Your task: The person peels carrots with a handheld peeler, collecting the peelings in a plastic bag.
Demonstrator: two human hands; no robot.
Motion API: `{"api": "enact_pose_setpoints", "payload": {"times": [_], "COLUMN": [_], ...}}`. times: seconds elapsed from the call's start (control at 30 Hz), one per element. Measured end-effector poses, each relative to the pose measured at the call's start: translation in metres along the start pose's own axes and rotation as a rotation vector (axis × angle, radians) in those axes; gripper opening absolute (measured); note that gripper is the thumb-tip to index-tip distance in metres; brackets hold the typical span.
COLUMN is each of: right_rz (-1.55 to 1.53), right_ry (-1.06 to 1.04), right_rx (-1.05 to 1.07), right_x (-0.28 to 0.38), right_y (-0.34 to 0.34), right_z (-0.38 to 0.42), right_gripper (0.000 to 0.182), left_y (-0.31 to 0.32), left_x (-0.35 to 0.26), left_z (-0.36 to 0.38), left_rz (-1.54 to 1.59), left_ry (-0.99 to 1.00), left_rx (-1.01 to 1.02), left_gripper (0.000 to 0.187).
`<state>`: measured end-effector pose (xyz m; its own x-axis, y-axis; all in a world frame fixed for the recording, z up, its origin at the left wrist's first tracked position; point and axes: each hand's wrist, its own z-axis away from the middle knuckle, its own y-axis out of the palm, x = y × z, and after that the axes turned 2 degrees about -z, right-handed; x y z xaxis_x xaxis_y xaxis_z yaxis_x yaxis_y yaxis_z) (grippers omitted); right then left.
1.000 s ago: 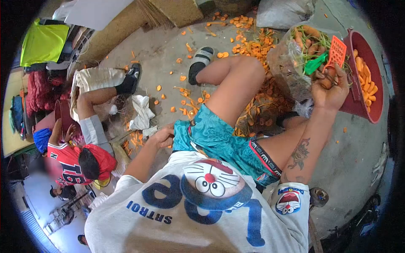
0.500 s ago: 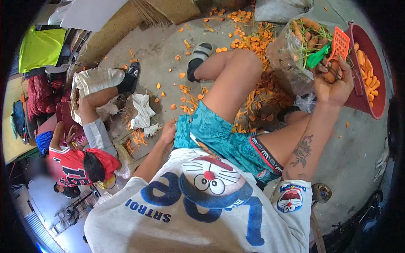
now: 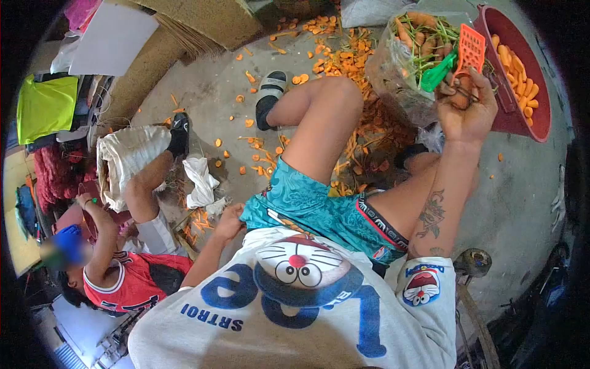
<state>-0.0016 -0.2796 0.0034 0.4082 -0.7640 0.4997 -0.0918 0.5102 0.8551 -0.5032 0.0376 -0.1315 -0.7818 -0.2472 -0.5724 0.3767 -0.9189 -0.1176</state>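
Where the floor (image 3: 522, 172) spreads around you: carrot scraps (image 3: 344, 55) everywhere, thickest beside the bag, so mind your footing.
Red jersey: a co-worker (image 3: 132, 277) wears it, off to your left, one arm bent up, well apart from your hands.
Red tub (image 3: 542, 117): tilted in view out at your right, smooth orange carrots (image 3: 516, 67) heaped inside, handy to your right arm.
Clear bag (image 3: 396, 80): just left of the tub, rougher carrots (image 3: 424, 37) and green stems filling its mouth; best to clear those stems from the grip.
Right hand (image 3: 470, 114): up it hangs, by the bag's near edge and the tub, fingers curled snugly inward around a dark piece; firm but not crushing looks right.
Left hand (image 3: 228, 222): down at the shorts (image 3: 301, 194), fingers bent against the cloth; no telling whether they pinch it. Brought across, it could steady the work.
Orange perforated tool (image 3: 471, 46): standing up just beyond the right fingers, its lower end hidden; wrist straight, for control.
Green tool (image 3: 439, 72): slanting beside it, against the bag's mouth.
Dark piece (image 3: 461, 97): carrot, by its look, inside that right grip; fingertips clear of any edge!
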Motion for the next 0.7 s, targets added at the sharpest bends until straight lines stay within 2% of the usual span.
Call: {"api": "enact_pose_setpoints", "payload": {"times": [0.03,0.1,0.17,0.23,0.27,0.3,0.37,0.4,0.43,0.5,0.53,0.6,0.63,0.67,0.7], "right_rz": [-0.007,0.016,0.04,0.055,0.055,0.056,0.05,0.088,0.126,0.105,0.096,0.118,0.121,0.186,0.256], "right_ry": [0.017,-0.022,-0.02,-0.049,-0.016,0.016,-0.003,0.003,0.009,-0.003,0.004,0.015,0.007,-0.042,-0.084], "right_rx": [0.033,0.009,0.023,0.007,-0.005,-0.021,-0.029,-0.053,-0.078,-0.046,-0.053,-0.058,-0.061,-0.053,-0.043], "right_x": [-0.001,-0.006,-0.011,-0.017,-0.018,-0.018,-0.021,-0.021,-0.02,-0.021,-0.021,-0.021,-0.021,-0.024,-0.027], "right_y": [0.005,0.011,0.011,0.016,0.017,0.015,0.023,0.037,0.044,0.022,0.023,0.019,0.018,0.019,0.021], "right_z": [-0.001,0.004,0.005,0.005,0.004,0.004,0.008,0.015,0.019,0.012,0.015,0.013,0.013,0.016,0.019], "right_gripper": [0.027,0.03,0.041,0.036,0.03,0.025,0.018,0.016,0.014,0.015,0.015,0.014,0.014,0.017,0.021], "left_y": [0.002,-0.001,-0.005,0.011,-0.014,-0.023,-0.029,-0.008,-0.015,-0.038,-0.035,-0.021,-0.012,0.01,0.029], "left_x": [0.007,0.034,0.036,-0.008,0.003,-0.007,-0.057,-0.109,-0.1,-0.08,-0.105,-0.154,-0.175,-0.213,-0.242], "left_z": [-0.009,-0.042,-0.051,-0.027,-0.035,-0.032,-0.015,0.012,0.004,-0.022,-0.011,0.0,-0.002,0.008,0.01], "left_rz": [0.006,0.107,0.1,-0.09,-0.377,-0.38,-1.084,-1.105,-1.112,-1.201,-1.243,-1.295,-1.006,-0.777,-0.535], "left_ry": [0.008,0.265,0.336,0.221,0.176,0.182,0.168,0.076,0.079,0.207,0.285,0.367,0.655,0.804,0.9], "left_rx": [0.002,-0.158,-0.107,0.113,0.193,0.19,0.402,0.403,0.404,0.325,0.299,-0.157,-0.412,-0.54,-0.565], "left_gripper": [0.005,0.005,0.011,0.022,0.036,0.036,0.044,0.04,0.04,0.032,0.026,0.022,0.018,0.017,0.019]}}
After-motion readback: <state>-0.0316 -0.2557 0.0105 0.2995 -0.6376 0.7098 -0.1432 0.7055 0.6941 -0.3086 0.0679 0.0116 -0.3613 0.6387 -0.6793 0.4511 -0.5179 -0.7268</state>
